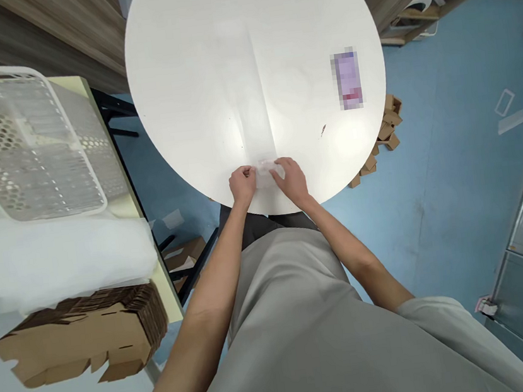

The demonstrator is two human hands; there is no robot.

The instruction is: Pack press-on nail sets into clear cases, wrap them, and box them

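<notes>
A long translucent plastic strip lies on the round white table, running away from me. Its near end is folded or bunched into a small clear bundle close to the table's front edge. My left hand pinches the left side of this bundle, fingers closed. On the right side, my right hand grips the bundle between thumb and fingers. Whether something is wrapped inside the plastic cannot be made out.
A pixelated purple item lies at the table's right. On a side table at left are a white basket, white wrapping material and flattened cardboard boxes. Small brown boxes sit on the floor at right.
</notes>
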